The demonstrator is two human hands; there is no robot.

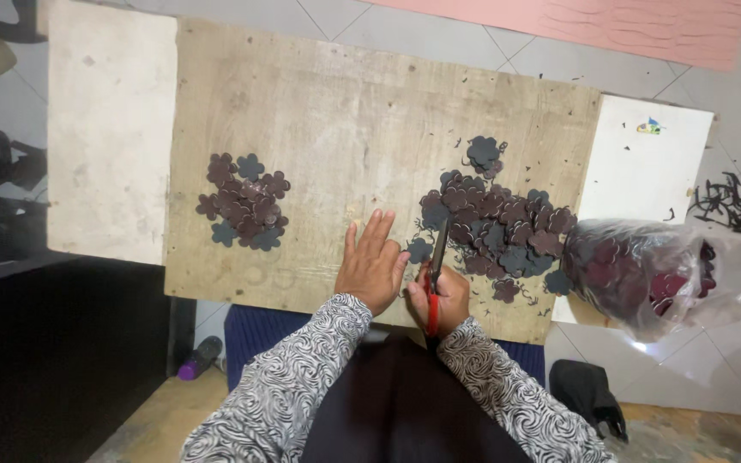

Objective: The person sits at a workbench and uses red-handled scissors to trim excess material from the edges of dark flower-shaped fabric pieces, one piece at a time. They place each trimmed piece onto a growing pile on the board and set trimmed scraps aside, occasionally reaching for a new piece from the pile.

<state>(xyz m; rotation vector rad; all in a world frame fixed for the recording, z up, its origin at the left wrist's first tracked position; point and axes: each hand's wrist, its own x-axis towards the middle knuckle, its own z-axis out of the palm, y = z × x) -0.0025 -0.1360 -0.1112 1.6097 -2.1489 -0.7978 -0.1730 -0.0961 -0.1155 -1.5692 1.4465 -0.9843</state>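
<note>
My right hand [444,297] grips red-handled scissors [436,267] whose dark blades point away from me toward a large heap of dark flower-shaped cutouts [497,221] on the wooden board [345,111]. Resting flat on the board just left of the scissors, my left hand [372,264] has its fingers spread and holds nothing. One loose cutout [419,249] lies between the left hand's fingertips and the blades. A smaller pile of the same cutouts [244,202] sits further left on the board.
A clear plastic bag [645,273] filled with more dark cutouts lies at the board's right end. A white panel [645,159] lies under it, another pale slab [111,129] at the left. Offcut scraps [731,206] lie far right; a pink sheet [645,26] is at the top.
</note>
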